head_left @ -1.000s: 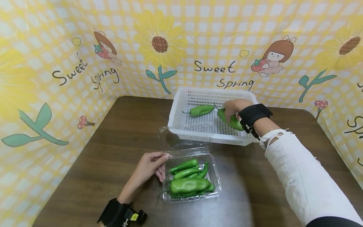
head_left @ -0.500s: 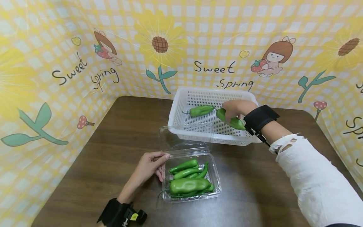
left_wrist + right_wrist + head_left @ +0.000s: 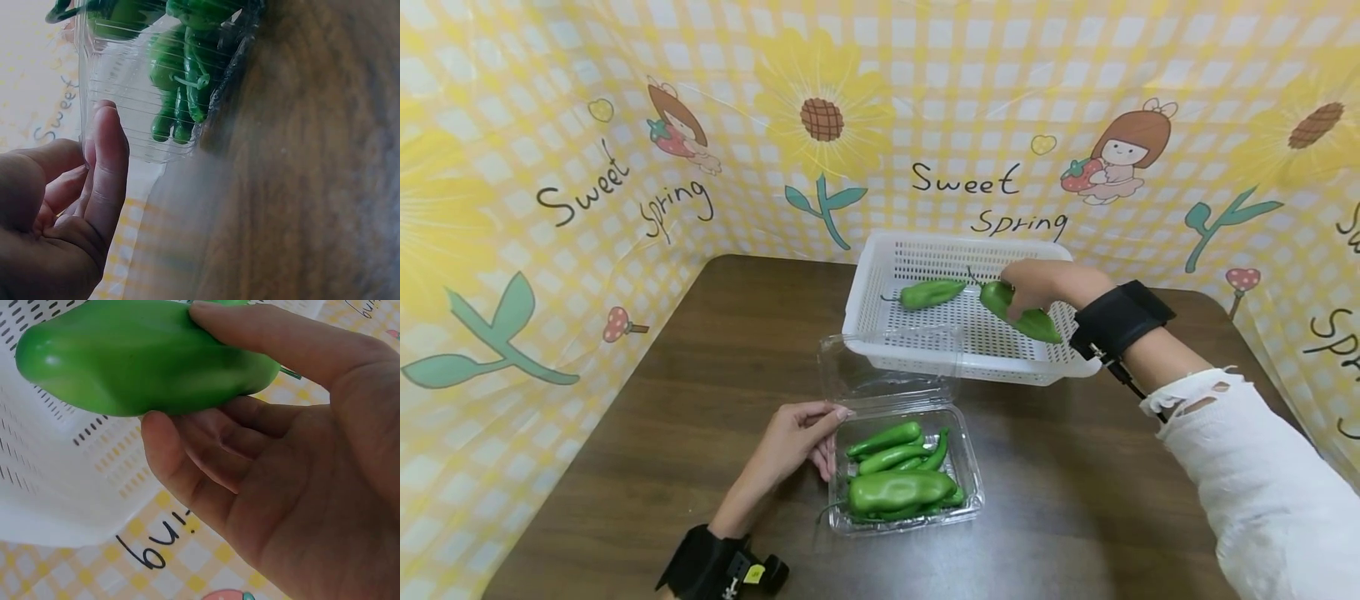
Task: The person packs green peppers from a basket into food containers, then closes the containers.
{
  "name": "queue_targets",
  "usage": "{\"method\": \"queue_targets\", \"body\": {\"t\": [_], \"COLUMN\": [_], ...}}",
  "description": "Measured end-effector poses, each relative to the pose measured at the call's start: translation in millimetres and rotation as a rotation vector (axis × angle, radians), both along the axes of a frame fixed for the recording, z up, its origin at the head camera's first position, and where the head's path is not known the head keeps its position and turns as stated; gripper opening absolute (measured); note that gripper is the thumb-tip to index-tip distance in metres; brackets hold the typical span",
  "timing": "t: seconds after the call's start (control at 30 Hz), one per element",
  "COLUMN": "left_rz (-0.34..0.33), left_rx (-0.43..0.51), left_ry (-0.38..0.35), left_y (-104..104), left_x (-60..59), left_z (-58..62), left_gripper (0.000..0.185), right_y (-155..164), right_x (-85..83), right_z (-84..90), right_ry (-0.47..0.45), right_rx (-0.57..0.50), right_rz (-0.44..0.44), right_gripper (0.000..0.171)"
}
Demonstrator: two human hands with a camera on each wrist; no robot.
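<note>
My right hand point(image 3: 1037, 287) reaches into a white perforated basket point(image 3: 880, 275) at the back of the table and grips a large green pepper point(image 3: 1026, 315). The right wrist view shows its fingers point(image 3: 250, 431) and thumb closed around that pepper point(image 3: 137, 359). A second green pepper point(image 3: 931, 292) lies in the basket to the left of it. Nearer to me stands an open clear plastic clamshell box point(image 3: 973, 475) filled with several green peppers point(image 3: 898, 487). My left hand point(image 3: 801, 437) touches the box's left side, fingers point(image 3: 103, 169) against the clear wall point(image 3: 134, 94).
The box's clear lid point(image 3: 887, 362) stands open between box and basket. The brown wooden table point(image 3: 685, 392) is walled on three sides by a yellow checked "Sweet Spring" backdrop point(image 3: 550, 167). Black wrist straps sit on both arms.
My right hand with the large pepper has shifted slightly right and back within the basket. The left hand and the clamshell box have not moved.
</note>
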State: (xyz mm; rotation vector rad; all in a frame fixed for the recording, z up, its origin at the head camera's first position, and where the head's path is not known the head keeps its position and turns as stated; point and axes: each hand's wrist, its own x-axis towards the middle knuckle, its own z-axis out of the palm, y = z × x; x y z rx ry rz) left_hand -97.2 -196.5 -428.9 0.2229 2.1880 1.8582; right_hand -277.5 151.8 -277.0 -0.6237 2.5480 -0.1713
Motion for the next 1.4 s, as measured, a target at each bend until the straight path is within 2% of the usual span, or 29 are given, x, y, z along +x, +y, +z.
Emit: {"method": "queue_targets", "body": {"t": [0.2,0.33,0.53,0.87,1.4], "left_rz": [-0.002,0.001,0.01,0.013,0.004], "left_rx": [0.009,0.016,0.02,0.023,0.023], "left_ry": [0.004,0.011,0.003,-0.008,-0.008], "left_y": [0.2,-0.2,-0.6,0.8,1.0], "left_x": [0.6,0.7,1.4,2.6,1.1], "left_z": [-0.4,-0.7,-2.5,-2.7,-1.5], "left_gripper": [0.032,0.032,0.032,0.032,0.033], "right_y": [11.9,17.5,21.8,24.3,32.2], "right_x": [8.5,15.2,24.7,49.4,85.9], "right_z": [11.5,19.0,20.0,21.9,20.3], "right_ry": [0.046,0.076,0.121,0.125,0.176], "right_rx": [-0.068,-0.074,-0.058,-0.133,-0.229], "right_rz": [0.016,0.031,0.057,0.045,0.091], "right_gripper": [0.033,0.032,0.038,0.052,0.044]}}
